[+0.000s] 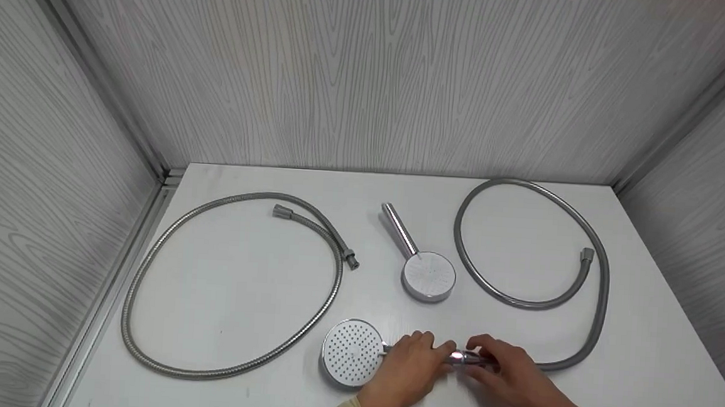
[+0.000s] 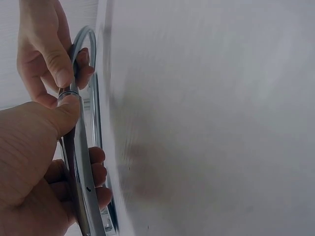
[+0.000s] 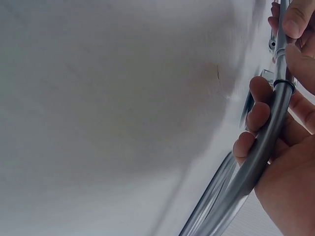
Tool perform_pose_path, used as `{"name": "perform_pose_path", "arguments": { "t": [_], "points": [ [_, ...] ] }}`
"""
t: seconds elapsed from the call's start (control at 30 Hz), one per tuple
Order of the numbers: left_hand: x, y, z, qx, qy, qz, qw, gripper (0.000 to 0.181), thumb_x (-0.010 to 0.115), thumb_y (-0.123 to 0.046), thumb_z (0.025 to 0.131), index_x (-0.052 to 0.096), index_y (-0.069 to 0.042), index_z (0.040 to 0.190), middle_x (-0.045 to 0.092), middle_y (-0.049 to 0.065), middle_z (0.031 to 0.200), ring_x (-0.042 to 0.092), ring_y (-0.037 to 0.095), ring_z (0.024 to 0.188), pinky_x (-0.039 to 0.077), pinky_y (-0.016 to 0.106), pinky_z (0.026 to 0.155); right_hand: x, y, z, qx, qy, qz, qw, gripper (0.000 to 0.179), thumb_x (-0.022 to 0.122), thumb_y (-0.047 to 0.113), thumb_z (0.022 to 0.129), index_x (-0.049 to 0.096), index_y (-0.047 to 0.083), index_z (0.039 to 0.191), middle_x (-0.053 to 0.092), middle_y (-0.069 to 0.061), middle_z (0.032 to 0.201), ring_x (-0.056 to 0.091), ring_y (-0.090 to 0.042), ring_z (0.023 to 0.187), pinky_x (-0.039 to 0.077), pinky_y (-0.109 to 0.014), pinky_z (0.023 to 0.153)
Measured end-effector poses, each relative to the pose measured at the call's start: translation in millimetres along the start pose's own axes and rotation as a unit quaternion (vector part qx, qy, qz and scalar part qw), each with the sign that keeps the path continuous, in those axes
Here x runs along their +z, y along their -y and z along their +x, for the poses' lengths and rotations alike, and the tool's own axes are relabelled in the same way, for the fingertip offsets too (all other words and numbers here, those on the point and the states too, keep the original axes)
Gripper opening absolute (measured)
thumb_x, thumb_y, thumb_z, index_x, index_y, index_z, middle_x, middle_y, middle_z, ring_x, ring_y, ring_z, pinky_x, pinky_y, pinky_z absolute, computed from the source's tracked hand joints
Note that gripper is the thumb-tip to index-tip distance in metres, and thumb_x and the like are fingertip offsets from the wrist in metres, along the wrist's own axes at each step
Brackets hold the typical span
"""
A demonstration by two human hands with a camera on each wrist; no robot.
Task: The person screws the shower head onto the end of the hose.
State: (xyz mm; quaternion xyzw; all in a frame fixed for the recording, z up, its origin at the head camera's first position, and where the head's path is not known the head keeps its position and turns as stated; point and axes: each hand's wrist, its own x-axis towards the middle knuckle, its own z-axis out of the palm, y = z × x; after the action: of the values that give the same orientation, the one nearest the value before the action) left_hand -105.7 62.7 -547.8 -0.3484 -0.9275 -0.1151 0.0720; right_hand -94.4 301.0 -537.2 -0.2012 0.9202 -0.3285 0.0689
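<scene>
My left hand (image 1: pixel 408 367) grips the handle of a round shower head (image 1: pixel 352 354), its dotted spray face turned up at the front of the table. In the left wrist view, the fingers curl round the chrome handle (image 2: pixel 87 172) with the thumb lying along it. My right hand (image 1: pixel 512 376) holds the end of a grey shower hose (image 1: pixel 605 294) at that handle's end. Hose and handle lie in one line, with a chrome connector (image 1: pixel 463 357) between the hands. The right wrist view shows the right fingers curled round the hose (image 3: pixel 268 132) just below its collar.
A second shower head (image 1: pixel 429 275) lies face up behind the hands. To the left, another metal hose (image 1: pixel 226 371) is looped on the white table (image 1: pixel 224 296). The held hose curves to the back right, its free end (image 1: pixel 586 255) inside the loop. Panel walls (image 1: pixel 370 72) enclose the table.
</scene>
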Motion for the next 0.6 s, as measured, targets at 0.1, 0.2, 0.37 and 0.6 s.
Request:
{"name": "perform_pose_path", "arguments": {
  "t": [0.1,0.2,0.37,0.6],
  "points": [
    [0.0,0.0,0.2,-0.002,0.006,-0.003,1.0000,0.034,0.068,-0.040,0.101,0.068,-0.027,0.132,0.065,-0.002,0.090,0.059,0.011,0.077,0.047,0.024,0.067,0.0,-0.4,0.5,-0.005,-0.003,-0.006,1.0000,0.024,0.075,0.033,0.099,0.064,0.027,0.119,0.065,0.013,0.093,0.056,-0.004,0.080,0.050,-0.026,0.071],
    [-0.3,-0.3,0.5,-0.006,0.013,-0.003,0.9999,0.035,0.066,-0.042,0.101,0.068,-0.027,0.133,0.065,-0.002,0.090,0.059,0.011,0.077,0.047,0.025,0.068,-0.1,-0.4,0.7,-0.016,-0.005,-0.003,0.9999,0.022,0.075,0.031,0.099,0.065,0.027,0.118,0.065,0.014,0.094,0.056,-0.002,0.079,0.051,-0.026,0.071],
    [0.4,-0.7,0.5,-0.007,0.018,0.004,0.9998,0.036,0.065,-0.043,0.101,0.067,-0.028,0.133,0.065,-0.002,0.090,0.059,0.011,0.077,0.048,0.025,0.068,-0.4,-0.2,0.2,-0.032,-0.007,0.001,0.9995,0.021,0.074,0.029,0.100,0.066,0.024,0.118,0.066,0.014,0.095,0.055,0.000,0.080,0.051,-0.026,0.070],
    [1.5,-1.0,0.3,-0.003,0.010,0.004,0.9999,0.034,0.068,-0.043,0.100,0.068,-0.028,0.130,0.065,-0.003,0.090,0.057,0.011,0.077,0.047,0.025,0.068,-2.1,-0.6,-1.0,-0.033,0.002,0.012,0.9994,0.021,0.071,0.030,0.102,0.069,0.021,0.121,0.070,0.011,0.102,0.057,0.001,0.085,0.053,-0.024,0.074]
  ]
}}
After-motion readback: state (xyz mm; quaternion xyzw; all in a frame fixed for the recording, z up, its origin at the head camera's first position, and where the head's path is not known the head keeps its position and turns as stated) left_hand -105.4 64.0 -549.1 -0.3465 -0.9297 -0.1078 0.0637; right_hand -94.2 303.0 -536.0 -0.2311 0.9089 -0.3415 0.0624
